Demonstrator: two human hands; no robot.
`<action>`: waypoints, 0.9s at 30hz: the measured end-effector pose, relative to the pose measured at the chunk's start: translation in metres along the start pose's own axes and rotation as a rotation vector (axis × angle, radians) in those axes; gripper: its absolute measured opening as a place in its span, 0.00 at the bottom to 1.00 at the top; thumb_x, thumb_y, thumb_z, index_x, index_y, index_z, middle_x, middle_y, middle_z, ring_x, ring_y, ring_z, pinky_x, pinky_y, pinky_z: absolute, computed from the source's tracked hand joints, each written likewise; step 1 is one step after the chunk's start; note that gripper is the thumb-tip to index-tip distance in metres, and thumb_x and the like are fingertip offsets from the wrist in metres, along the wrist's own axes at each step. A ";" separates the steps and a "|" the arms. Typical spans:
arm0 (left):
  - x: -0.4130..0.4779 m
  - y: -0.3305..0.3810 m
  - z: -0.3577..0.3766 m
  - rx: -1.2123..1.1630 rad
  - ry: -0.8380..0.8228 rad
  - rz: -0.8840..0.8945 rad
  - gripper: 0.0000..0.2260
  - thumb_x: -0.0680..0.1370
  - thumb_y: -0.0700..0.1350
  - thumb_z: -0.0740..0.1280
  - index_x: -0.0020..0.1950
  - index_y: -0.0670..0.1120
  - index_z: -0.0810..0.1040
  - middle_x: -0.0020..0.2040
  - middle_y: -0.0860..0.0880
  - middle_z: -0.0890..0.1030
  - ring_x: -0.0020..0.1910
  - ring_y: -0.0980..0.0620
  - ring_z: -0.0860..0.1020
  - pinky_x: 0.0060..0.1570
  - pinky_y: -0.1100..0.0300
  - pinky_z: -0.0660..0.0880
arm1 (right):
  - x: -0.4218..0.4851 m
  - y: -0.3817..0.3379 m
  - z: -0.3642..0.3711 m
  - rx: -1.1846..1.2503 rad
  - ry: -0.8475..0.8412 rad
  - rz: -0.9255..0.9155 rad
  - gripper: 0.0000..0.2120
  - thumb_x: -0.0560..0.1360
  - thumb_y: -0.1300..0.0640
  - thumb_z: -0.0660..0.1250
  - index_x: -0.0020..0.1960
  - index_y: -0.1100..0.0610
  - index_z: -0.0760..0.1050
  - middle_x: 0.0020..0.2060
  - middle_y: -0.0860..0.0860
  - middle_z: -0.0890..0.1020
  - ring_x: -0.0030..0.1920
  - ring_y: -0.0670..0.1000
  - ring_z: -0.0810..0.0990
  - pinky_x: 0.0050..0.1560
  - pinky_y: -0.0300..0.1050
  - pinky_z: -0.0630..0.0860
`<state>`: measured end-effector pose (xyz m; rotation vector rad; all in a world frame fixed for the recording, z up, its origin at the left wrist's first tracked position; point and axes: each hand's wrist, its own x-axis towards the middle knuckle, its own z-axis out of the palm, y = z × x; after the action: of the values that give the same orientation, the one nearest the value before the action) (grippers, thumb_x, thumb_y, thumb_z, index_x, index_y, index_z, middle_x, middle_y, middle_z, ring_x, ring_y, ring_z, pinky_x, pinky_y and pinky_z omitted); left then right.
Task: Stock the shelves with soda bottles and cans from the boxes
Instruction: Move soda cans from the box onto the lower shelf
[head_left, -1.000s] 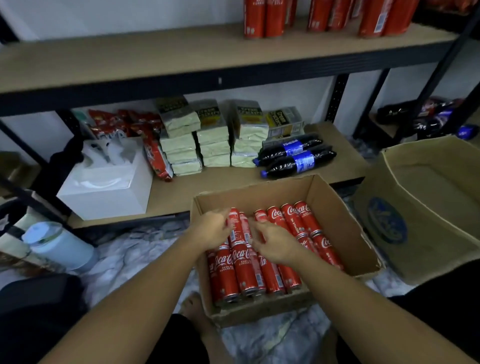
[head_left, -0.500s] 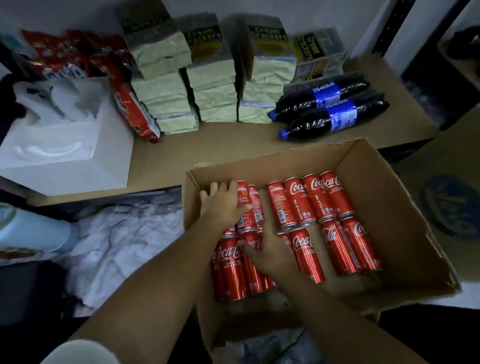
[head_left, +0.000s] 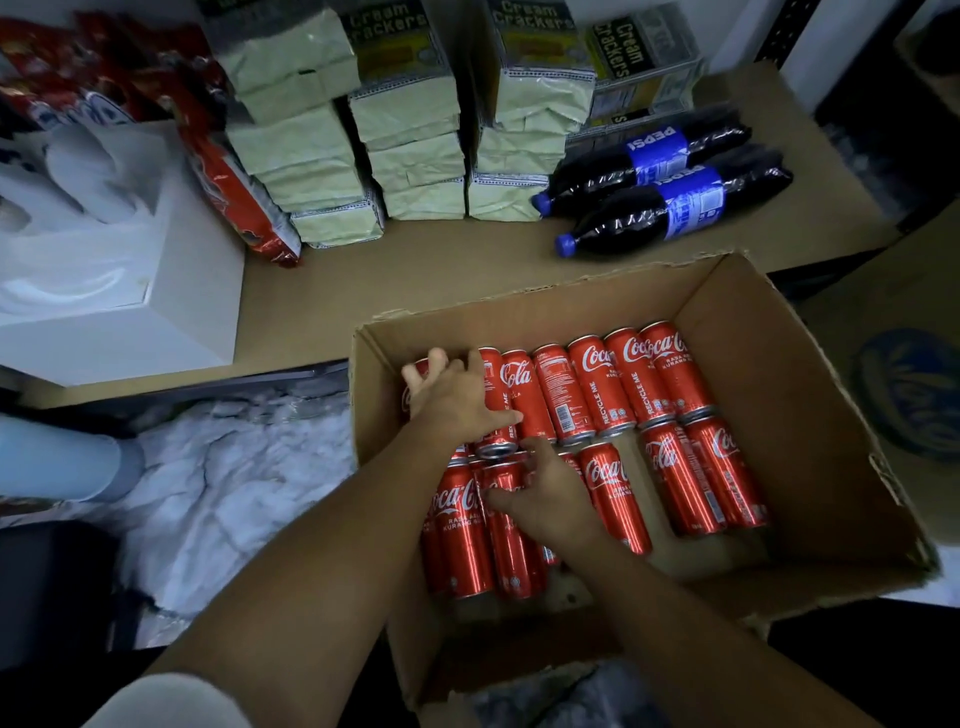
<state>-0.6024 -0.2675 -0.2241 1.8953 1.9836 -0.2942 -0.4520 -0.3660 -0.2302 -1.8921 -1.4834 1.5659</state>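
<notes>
Right now the cardboard box (head_left: 769, 374) sits open at about 4 o'clock in the view, on the floor in front of a low shelf (head_left: 415, 280). Red Coca-Cola cans (head_left: 597, 389) lie on their sides inside it in two rows, a far row and a near row, packed side by side toward the 9 o'clock wall of the box.

The left hand (head_left: 457, 400) lies on the 9 o'clock end of the far row. Its fingers are spread wide and fairly straight over the two end cans, and the thumb stretches toward 3 o'clock across the next one. The right hand (head_left: 556, 499) is just at 5 o'clock of the left, over the near row. Its fingers are curled around the top end of a near-row can (head_left: 514, 551), thumb on the 9 o'clock side and fingertips over the rim.

On the shelf, two Pepsi bottles (head_left: 654, 156) lie touching side by side at 1 o'clock from the box, blue caps pointing toward 8 o'clock. Stacks of cream cracker packs (head_left: 415, 119) stand at 12 o'clock. Red snack bags (head_left: 234, 187) lean at 10 o'clock between the crackers and a white tissue box (head_left: 130, 249). Crumpled white sheeting (head_left: 234, 493) covers the floor at 8 o'clock. A second carton (head_left: 909, 395) with a blue print shows at the 3 o'clock edge.
</notes>
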 end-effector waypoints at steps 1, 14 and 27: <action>0.000 0.002 0.001 -0.004 0.008 -0.008 0.45 0.67 0.77 0.66 0.74 0.50 0.63 0.63 0.48 0.79 0.70 0.45 0.61 0.59 0.40 0.58 | -0.001 0.003 -0.001 0.024 -0.007 0.017 0.27 0.68 0.50 0.80 0.62 0.45 0.71 0.51 0.41 0.82 0.51 0.44 0.83 0.55 0.51 0.82; -0.010 0.021 -0.016 -0.362 -0.082 -0.037 0.51 0.64 0.52 0.80 0.76 0.69 0.50 0.66 0.47 0.77 0.72 0.41 0.68 0.67 0.36 0.58 | -0.016 -0.006 -0.050 0.281 0.050 0.022 0.19 0.71 0.55 0.79 0.58 0.48 0.77 0.52 0.45 0.84 0.51 0.45 0.83 0.46 0.42 0.79; -0.027 0.028 -0.011 -0.329 -0.048 0.063 0.48 0.67 0.56 0.78 0.80 0.60 0.51 0.62 0.51 0.82 0.65 0.44 0.78 0.67 0.41 0.60 | -0.032 -0.009 -0.089 0.226 0.250 -0.178 0.24 0.69 0.51 0.82 0.61 0.43 0.76 0.54 0.40 0.83 0.55 0.41 0.81 0.57 0.41 0.79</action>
<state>-0.5754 -0.2856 -0.2003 1.7196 1.8079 0.0060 -0.3776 -0.3547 -0.1718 -1.7054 -1.2713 1.3023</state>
